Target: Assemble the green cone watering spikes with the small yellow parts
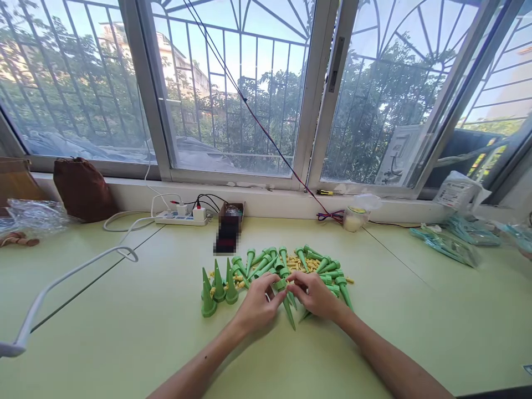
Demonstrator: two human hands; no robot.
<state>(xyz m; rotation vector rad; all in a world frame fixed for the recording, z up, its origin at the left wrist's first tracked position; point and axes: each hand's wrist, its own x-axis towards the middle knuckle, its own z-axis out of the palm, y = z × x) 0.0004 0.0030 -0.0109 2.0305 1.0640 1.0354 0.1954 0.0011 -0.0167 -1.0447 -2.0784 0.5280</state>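
Observation:
My left hand (261,299) is closed around the wide cap end of a green plastic spike (289,315), whose pointed tip slants down toward me. Right beside that cap, my right hand (315,295) pinches a small yellow piece, mostly hidden by the fingertips. Behind both hands lies a heap of similar green spikes (266,263). Small yellow plastic pieces (296,262) are scattered among them. Left of my left hand, several green spikes (231,285) stand upright on their caps, points up.
A white power strip (183,219) with plugs and cables lies by the window wall, near a small box (236,209). A white cable arm (75,277) crosses the left side. A jar (354,219) and plastic packets (444,246) are at the back right. A brown bag (84,188) stands back left.

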